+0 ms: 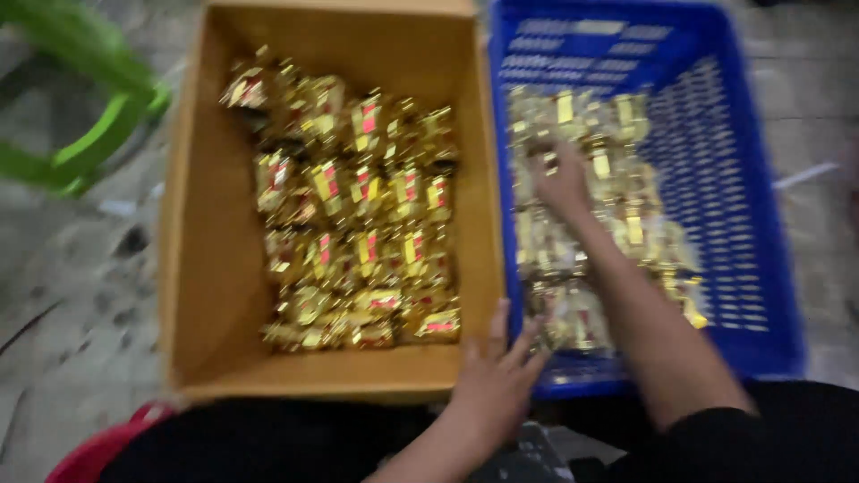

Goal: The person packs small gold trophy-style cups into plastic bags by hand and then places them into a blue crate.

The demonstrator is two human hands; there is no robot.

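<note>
The right hand [562, 183] reaches into the blue slatted plastic crate [743, 224], fingers curled on the gold foil-wrapped packets [595, 241] there; its grip is blurred. The left hand [497, 380], fingers spread, rests at the crate's near-left corner, beside the open brown cardboard box [201, 268].

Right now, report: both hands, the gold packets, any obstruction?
Left hand flat on cardboard box corner. Right hand among gold packets in blue crate; grip blurred. Nothing blocking.
</note>
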